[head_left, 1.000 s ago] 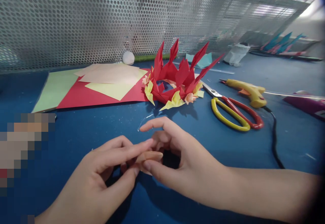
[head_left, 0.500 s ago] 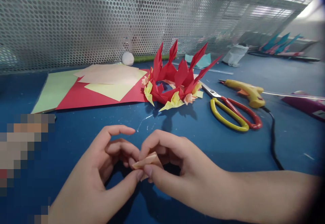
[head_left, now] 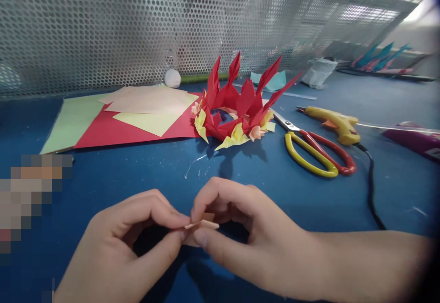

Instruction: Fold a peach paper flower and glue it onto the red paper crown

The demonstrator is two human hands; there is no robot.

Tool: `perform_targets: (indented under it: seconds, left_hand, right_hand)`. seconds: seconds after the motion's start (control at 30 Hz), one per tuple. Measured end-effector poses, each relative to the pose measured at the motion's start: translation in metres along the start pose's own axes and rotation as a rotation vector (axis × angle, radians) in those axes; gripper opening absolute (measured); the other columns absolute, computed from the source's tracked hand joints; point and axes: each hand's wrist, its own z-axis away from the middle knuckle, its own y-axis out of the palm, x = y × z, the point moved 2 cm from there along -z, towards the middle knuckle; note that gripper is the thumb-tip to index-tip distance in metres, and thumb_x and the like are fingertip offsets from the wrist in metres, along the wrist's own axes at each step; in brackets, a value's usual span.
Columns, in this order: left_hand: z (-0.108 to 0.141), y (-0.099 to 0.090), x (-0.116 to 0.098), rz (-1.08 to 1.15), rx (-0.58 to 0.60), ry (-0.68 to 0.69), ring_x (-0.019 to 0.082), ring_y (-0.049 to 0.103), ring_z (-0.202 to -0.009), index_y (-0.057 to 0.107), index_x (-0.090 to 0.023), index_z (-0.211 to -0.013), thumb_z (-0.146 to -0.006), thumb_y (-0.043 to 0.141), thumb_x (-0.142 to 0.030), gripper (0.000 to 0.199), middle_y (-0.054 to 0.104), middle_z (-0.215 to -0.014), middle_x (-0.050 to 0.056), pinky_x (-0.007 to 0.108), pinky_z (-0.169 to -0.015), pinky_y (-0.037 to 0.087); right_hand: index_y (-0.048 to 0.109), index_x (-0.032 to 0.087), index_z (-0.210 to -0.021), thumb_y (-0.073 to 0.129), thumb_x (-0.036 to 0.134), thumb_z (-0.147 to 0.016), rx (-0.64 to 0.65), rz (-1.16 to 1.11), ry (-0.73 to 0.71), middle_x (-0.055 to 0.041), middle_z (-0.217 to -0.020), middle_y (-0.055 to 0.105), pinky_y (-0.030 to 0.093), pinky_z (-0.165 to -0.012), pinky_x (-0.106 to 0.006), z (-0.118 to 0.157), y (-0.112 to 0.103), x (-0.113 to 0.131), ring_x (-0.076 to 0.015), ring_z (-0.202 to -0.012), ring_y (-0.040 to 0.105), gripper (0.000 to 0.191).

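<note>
A small folded piece of peach paper (head_left: 201, 232) is held up between both hands, just above the blue table (head_left: 172, 170). My left hand (head_left: 134, 239) pinches its left end between thumb and index finger. From the other side, my right hand (head_left: 237, 229) grips it with thumb and curled index finger; part of the paper is hidden behind the fingertips. Beyond the hands stands a red paper crown (head_left: 237, 106) with tall folded points and yellow and peach paper flowers around its base.
Peach sheets (head_left: 144, 99), a red sheet (head_left: 99, 129) and a pale green sheet (head_left: 72, 115) lie at the left. Right of the crown are scissors (head_left: 309, 151), a yellow glue gun (head_left: 333, 122) with its cord, and a purple object (head_left: 412, 140). A perforated metal panel (head_left: 103, 32) stands behind.
My left index finger, raised off the paper before, has come down to pinch it against the thumb. The folded paper has tilted flatter. My right hand keeps its grip.
</note>
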Motion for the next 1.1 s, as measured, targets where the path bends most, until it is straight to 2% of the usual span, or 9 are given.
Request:
perform_targets:
  seconds: [0.13,0.23,0.3,0.43,0.57,0.73,0.83,0.93,1.1]
  left_hand:
    - [0.0,-0.001,-0.001,-0.013,-0.016,0.023,0.01,0.064,-0.054,0.075,-0.036,-0.051,-0.064,0.075,-0.017,0.023,0.068,-0.054,-0.009,0.011,-0.057,0.054]
    - [0.0,-0.001,-0.004,-0.001,0.022,0.033,0.009,0.064,-0.053,0.077,-0.038,-0.052,-0.063,0.079,-0.017,0.024,0.069,-0.055,-0.009,0.01,-0.056,0.054]
    - [0.001,0.0,-0.005,0.036,0.023,-0.022,0.009,0.066,-0.056,0.08,-0.039,-0.057,-0.06,0.083,-0.018,0.021,0.071,-0.058,-0.009,0.009,-0.057,0.055]
    - [0.0,0.002,-0.004,0.164,-0.027,-0.234,0.011,0.073,-0.061,0.083,-0.039,-0.068,-0.051,0.091,-0.019,0.027,0.076,-0.063,-0.009,0.009,-0.058,0.057]
    - [-0.004,0.003,-0.003,0.197,0.045,-0.266,0.011,0.073,-0.06,0.082,-0.034,-0.06,-0.055,0.089,-0.022,0.015,0.078,-0.062,-0.007,0.011,-0.059,0.058]
    - [-0.007,0.001,-0.001,0.237,0.138,-0.319,0.015,0.074,-0.061,0.085,-0.034,-0.065,-0.056,0.089,-0.021,0.017,0.08,-0.062,-0.006,0.016,-0.06,0.06]
    - [-0.007,0.001,-0.002,0.235,0.167,-0.276,0.014,0.073,-0.063,0.084,-0.033,-0.063,-0.055,0.089,-0.019,0.016,0.079,-0.064,-0.006,0.015,-0.06,0.059]
    - [-0.006,0.002,-0.003,0.151,0.136,-0.177,0.01,0.07,-0.061,0.081,-0.034,-0.057,-0.06,0.085,-0.022,0.013,0.075,-0.064,-0.008,0.012,-0.06,0.057]
    - [-0.003,0.002,0.0,0.066,0.1,-0.084,0.007,0.067,-0.06,0.078,-0.035,-0.059,-0.068,0.076,-0.02,0.017,0.073,-0.064,-0.012,0.009,-0.061,0.054]
  right_hand:
    - [0.058,0.019,-0.089,0.058,0.006,-0.083,0.0,0.034,-0.029,0.0009,-0.076,0.068,0.059,-0.066,-0.019,0.0,-0.003,-0.001,-0.0107,-0.066,0.07,0.014]
    - [0.06,0.019,-0.088,0.057,0.007,-0.083,-0.021,0.056,-0.03,0.0003,-0.075,0.069,0.059,-0.063,-0.02,0.0,-0.004,-0.003,-0.0118,-0.066,0.072,0.013]
    - [0.06,0.019,-0.087,0.057,0.008,-0.083,-0.047,0.055,-0.059,0.0004,-0.074,0.069,0.059,-0.062,-0.019,0.001,-0.004,-0.004,-0.0115,-0.065,0.072,0.012]
    - [0.064,0.018,-0.087,0.058,0.005,-0.083,-0.121,0.137,-0.191,0.0,-0.072,0.071,0.058,-0.058,-0.017,0.002,-0.007,-0.002,-0.0114,-0.061,0.071,0.015]
    - [0.068,0.016,-0.089,0.056,0.002,-0.086,-0.083,0.273,-0.291,-0.002,-0.074,0.074,0.058,-0.059,-0.017,0.001,-0.01,0.001,-0.0122,-0.063,0.073,0.019]
    - [0.067,0.014,-0.093,0.054,-0.004,-0.092,-0.038,0.391,-0.451,-0.0045,-0.086,0.078,0.059,-0.074,-0.014,0.002,-0.013,0.004,-0.0092,-0.074,0.074,0.022]
    - [0.068,0.014,-0.097,0.055,-0.005,-0.094,0.014,0.464,-0.525,-0.0059,-0.093,0.079,0.058,-0.083,-0.013,0.004,-0.015,0.003,-0.0094,-0.085,0.075,0.023]
    - [0.068,0.013,-0.101,0.055,-0.003,-0.096,0.07,0.512,-0.565,-0.0085,-0.101,0.078,0.058,-0.088,-0.012,0.006,-0.014,0.002,-0.0105,-0.094,0.074,0.022]
    - [0.066,0.012,-0.099,0.058,-0.002,-0.087,0.007,0.43,-0.453,-0.0061,-0.087,0.077,0.059,-0.077,-0.013,0.005,-0.01,0.003,-0.0107,-0.076,0.073,0.02]
